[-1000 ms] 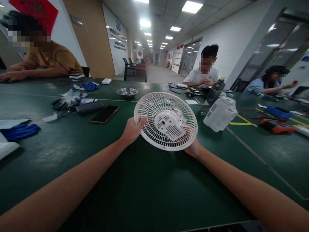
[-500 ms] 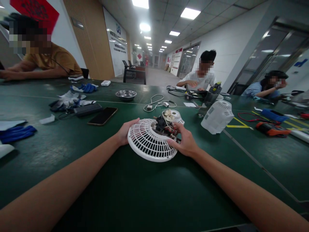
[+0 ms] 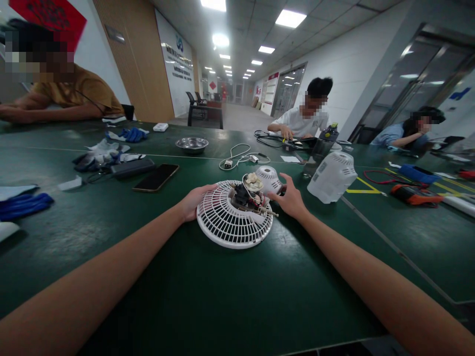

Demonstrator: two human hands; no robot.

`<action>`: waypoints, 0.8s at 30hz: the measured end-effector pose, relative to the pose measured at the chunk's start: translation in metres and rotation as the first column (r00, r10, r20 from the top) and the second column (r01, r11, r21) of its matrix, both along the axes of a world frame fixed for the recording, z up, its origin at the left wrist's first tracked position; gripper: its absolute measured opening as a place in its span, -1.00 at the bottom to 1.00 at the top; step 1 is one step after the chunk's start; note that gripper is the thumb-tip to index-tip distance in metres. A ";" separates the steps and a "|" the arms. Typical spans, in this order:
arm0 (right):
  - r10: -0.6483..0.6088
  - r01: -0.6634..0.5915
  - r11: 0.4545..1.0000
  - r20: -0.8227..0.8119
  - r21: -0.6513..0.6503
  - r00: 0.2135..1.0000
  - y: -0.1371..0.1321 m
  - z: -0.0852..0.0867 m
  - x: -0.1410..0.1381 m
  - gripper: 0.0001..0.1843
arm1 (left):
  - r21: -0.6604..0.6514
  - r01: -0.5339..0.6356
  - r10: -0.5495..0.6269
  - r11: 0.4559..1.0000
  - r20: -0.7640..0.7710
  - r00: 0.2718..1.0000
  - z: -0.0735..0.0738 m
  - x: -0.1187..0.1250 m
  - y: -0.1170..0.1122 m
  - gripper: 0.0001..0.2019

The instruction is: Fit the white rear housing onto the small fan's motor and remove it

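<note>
A round white fan grille rests on the green table, with an exposed motor assembly of dark parts, wires and a metal shaft on its middle. My left hand is closed on the grille's left rim, the fingers partly hidden beneath it. Just behind the motor stands a white vented motor cover. My right hand is at the cover's right side, thumb and index finger spread; whether the fingertips touch it I cannot tell.
A translucent white plastic container and a dark bottle stand to the right. Beyond the fan lie a white cable and a metal bowl. A phone and gloves lie left, an orange multimeter right. Other people sit around the table.
My right hand has let go of the grille's right side and the motor and shifted to the right, beside the cover. The grille sits lower and flatter, still in my left hand.
</note>
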State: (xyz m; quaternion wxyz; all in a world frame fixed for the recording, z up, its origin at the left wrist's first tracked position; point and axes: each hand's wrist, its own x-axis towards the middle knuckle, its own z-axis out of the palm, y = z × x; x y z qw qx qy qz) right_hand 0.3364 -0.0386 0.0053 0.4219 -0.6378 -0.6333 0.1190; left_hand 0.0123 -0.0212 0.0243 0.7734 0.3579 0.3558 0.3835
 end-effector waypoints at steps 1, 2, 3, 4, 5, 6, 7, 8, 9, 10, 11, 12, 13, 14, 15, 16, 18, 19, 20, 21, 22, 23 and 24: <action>-0.028 0.024 0.999 -0.130 -0.031 0.991 0.001 0.001 0.002 -0.04 | -0.004 -0.004 0.004 1.000 0.004 1.000 0.000 0.000 0.000 -0.80; -0.054 0.040 0.998 -0.265 -0.056 0.963 0.002 0.003 0.003 -0.11 | -0.007 -0.005 0.005 1.000 0.003 1.000 -0.001 -0.001 0.001 -0.80; -0.070 0.043 0.996 -0.382 -0.080 0.921 0.002 0.005 0.005 -0.19 | -0.007 -0.006 0.006 1.000 0.000 1.000 -0.002 -0.001 0.002 -0.81; -0.069 0.021 0.994 -0.478 -0.104 0.876 0.001 0.008 0.007 -0.26 | -0.008 -0.007 0.007 1.000 -0.003 1.000 -0.003 -0.002 0.003 -0.82; -0.053 -0.020 0.992 -0.548 -0.127 0.835 0.000 0.011 0.008 -0.28 | -0.008 -0.008 0.008 1.000 -0.005 1.000 -0.004 -0.002 0.004 -0.82; -0.028 -0.073 0.987 -0.594 -0.145 0.804 -0.002 0.014 0.008 -0.28 | -0.007 -0.009 0.009 1.000 -0.004 1.000 -0.005 -0.003 0.005 -0.82; 0.001 -0.127 0.980 -0.626 -0.155 0.780 -0.005 0.016 0.008 -0.26 | -0.002 -0.014 0.014 1.000 -0.004 1.000 -0.006 -0.003 0.006 -0.82; 0.030 -0.179 0.971 -0.662 -0.159 0.749 -0.008 0.018 0.006 -0.25 | 0.009 -0.018 0.019 1.000 -0.008 1.000 -0.008 -0.003 0.007 -0.82; 0.056 -0.223 0.963 -0.691 -0.154 0.721 -0.012 0.020 0.002 -0.26 | 0.025 -0.020 0.021 0.999 -0.018 1.000 -0.009 -0.002 0.008 -0.83; 0.084 -0.252 0.958 -0.706 -0.137 0.703 -0.016 0.021 -0.004 -0.27 | 0.048 -0.021 0.022 0.999 -0.033 0.999 -0.011 -0.002 0.009 -0.84; 0.117 -0.269 0.957 -0.707 -0.107 0.697 -0.021 0.022 -0.010 -0.28 | 0.075 -0.020 0.024 0.997 -0.052 0.998 -0.013 -0.001 0.009 -0.85; 0.158 -0.282 0.957 -0.700 -0.064 0.697 -0.025 0.023 -0.018 -0.31 | 0.106 -0.021 0.029 0.994 -0.073 0.997 -0.014 0.000 0.009 -0.86; 0.205 -0.289 0.957 -0.684 -0.009 0.700 -0.031 0.023 -0.026 -0.33 | 0.145 -0.025 0.039 0.989 -0.095 0.995 -0.016 0.001 0.010 -0.86; 0.253 -0.295 0.954 -0.654 0.049 0.713 -0.036 0.024 -0.033 -0.33 | 0.193 -0.037 0.061 0.980 -0.120 0.991 -0.018 0.002 0.010 -0.84; 0.298 -0.305 0.948 -0.606 0.095 0.737 -0.041 0.025 -0.040 -0.32 | 0.249 -0.054 0.094 0.967 -0.150 0.984 -0.019 0.002 0.010 -0.79; 0.338 -0.323 0.938 -0.541 0.127 0.770 -0.047 0.026 -0.045 -0.29 | 0.314 -0.074 0.138 0.946 -0.185 0.973 -0.020 0.002 0.010 -0.71; 0.407 -0.379 0.914 -0.355 0.148 0.842 -0.057 0.030 -0.051 -0.19 | 0.488 -0.095 0.257 0.868 -0.278 0.926 -0.019 0.000 0.008 -0.53; 0.433 -0.408 0.901 -0.242 0.148 0.868 -0.062 0.032 -0.052 -0.14 | 0.590 -0.078 0.324 0.804 -0.325 0.888 -0.018 -0.001 0.007 -0.48; 0.451 -0.432 0.890 -0.131 0.147 0.883 -0.066 0.033 -0.053 -0.10 | 0.687 -0.036 0.384 0.726 -0.360 0.850 -0.015 -0.003 0.004 -0.46; 0.454 -0.445 0.883 -0.034 0.149 0.890 -0.069 0.035 -0.052 -0.08 | 0.773 0.028 0.435 0.634 -0.387 0.813 -0.013 -0.004 0.001 -0.46; 0.446 -0.447 0.881 0.044 0.152 0.894 -0.070 0.036 -0.052 -0.08 | 0.830 0.107 0.454 0.548 -0.402 0.795 -0.010 -0.004 -0.003 -0.47; 0.432 -0.442 0.883 0.097 0.156 0.897 -0.071 0.036 -0.051 -0.08 | 0.861 0.176 0.439 0.478 -0.407 0.801 -0.006 -0.005 -0.008 -0.48; 0.417 -0.434 0.887 0.130 0.160 0.900 -0.071 0.036 -0.050 -0.09 | 0.868 0.253 0.401 0.427 -0.433 0.807 -0.003 -0.004 -0.012 -0.47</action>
